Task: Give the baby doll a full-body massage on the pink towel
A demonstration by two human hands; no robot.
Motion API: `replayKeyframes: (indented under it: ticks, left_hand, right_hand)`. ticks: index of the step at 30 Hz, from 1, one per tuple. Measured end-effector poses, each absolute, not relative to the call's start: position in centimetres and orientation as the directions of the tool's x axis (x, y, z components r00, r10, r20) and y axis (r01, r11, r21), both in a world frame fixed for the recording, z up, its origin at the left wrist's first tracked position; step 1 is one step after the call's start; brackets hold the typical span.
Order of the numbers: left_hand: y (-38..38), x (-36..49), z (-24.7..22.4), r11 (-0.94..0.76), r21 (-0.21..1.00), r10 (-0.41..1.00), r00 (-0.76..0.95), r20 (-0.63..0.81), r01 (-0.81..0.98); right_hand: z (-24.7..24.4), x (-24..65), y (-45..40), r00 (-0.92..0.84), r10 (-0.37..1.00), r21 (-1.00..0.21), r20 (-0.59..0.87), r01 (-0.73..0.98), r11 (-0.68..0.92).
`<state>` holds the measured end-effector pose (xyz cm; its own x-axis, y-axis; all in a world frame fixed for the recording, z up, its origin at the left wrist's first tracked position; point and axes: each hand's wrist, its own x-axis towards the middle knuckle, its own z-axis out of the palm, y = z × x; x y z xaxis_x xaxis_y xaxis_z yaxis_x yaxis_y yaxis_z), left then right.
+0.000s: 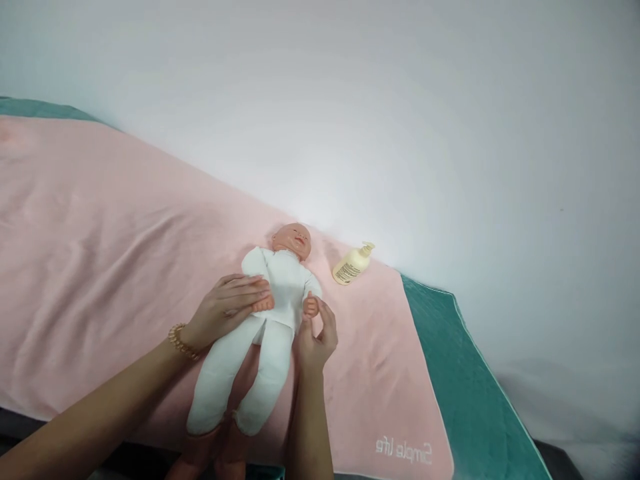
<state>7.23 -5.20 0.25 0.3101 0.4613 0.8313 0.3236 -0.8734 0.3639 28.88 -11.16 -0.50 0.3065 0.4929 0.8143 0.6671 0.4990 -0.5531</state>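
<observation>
A baby doll (283, 287) with a white cloth body lies on its back on a pink towel (125, 220), its head toward the wall. My left hand (225, 308), a beaded bracelet at the wrist, lies with fingers extended over the doll's hand and forearm at the left of the picture. With thumb and fingers, my right hand (319, 333) holds the doll's other hand (311, 305). A pale yellow pump bottle (351, 265) leans or lies on the towel to the right of the doll's head.
Under the pink towel, a green cloth (460, 360) shows at the right and at the far left corner. A white wall (350, 120) rises behind the surface. The doll's feet reach the near edge.
</observation>
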Motion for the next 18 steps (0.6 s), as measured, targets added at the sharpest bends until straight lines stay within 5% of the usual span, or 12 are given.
replayKeyframes:
  ticks: [6, 18]
  left_hand:
    - [-4.9, 7.5, -0.3, -0.887, 0.287, 0.442, 0.481, 0.757, 0.363]
    - [-5.1, 8.1, -0.5, -0.844, 0.332, 0.517, 0.471, 0.715, 0.422]
  right_hand:
    - [-0.1, 28.2, -10.7, -0.094, 0.444, -0.216, 0.891, 0.774, 0.596]
    - [0.3, 27.8, -10.8, -0.129, 0.484, -0.213, 0.865, 0.78, 0.589]
